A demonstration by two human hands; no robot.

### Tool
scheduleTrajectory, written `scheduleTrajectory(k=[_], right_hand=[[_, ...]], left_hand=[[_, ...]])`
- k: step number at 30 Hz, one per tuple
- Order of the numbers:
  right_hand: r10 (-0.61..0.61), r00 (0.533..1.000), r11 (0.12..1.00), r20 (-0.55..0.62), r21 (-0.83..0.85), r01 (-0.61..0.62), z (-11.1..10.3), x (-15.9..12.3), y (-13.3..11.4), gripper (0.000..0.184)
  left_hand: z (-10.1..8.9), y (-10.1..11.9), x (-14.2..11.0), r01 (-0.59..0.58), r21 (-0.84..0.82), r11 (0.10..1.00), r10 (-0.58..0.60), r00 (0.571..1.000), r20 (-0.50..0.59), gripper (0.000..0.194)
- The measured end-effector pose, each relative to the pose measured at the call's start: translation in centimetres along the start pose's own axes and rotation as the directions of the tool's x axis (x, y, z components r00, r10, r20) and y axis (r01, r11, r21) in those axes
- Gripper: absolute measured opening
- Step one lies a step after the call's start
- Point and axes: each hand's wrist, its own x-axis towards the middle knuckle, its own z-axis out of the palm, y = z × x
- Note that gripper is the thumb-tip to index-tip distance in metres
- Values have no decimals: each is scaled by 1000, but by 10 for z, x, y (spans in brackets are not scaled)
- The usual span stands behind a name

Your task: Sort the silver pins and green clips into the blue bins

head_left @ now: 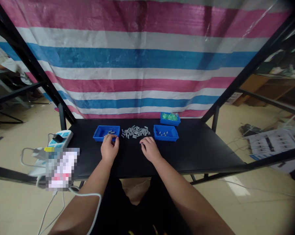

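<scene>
Head view: my left hand curls over the left tray's rim, grasp unclear; my right hand rests open by the grey pile, which holds most pieces; few lie in the right tray.

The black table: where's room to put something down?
The black table has room right of the right blue tray. Crowded: the grey metal pieces between that tray and the left blue tray, by the left hand and right hand.

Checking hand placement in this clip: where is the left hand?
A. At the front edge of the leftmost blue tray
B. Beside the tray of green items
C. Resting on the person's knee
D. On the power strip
A. The left hand has its fingers over the front edge of the leftmost blue plastic tray.
</scene>
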Motion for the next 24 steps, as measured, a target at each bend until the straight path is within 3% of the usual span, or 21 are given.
scheduleTrajectory(k=[4,9,12,14,21,22,24], right_hand=[[-23,998,986,-67,161,33,-4,-1,-1,17],[-152,988,945,10,294,142,-2,-3,-4,11],[-187,980,936,62,316,159,2,-4,-5,10],[-203,976,932,78,321,168,4,-5,-5,10],[-201,974,929,101,336,156,3,-6,-6,6],[-192,977,938,92,311,155,2,-6,-6,4],[-162,986,964,47,223,148,0,-5,-6,4]], left_hand=[[-2,5,-6,-174,-159,972,199,967,157,8],[1,18,-12,-263,-308,914,386,798,463,24],[3,21,-12,-289,-340,895,439,702,560,25],[5,20,-12,-293,-342,893,446,676,586,21],[8,17,-13,-293,-317,902,429,691,582,13],[6,17,-13,-293,-318,902,428,708,561,12],[3,17,-11,-290,-301,909,405,788,464,11]])
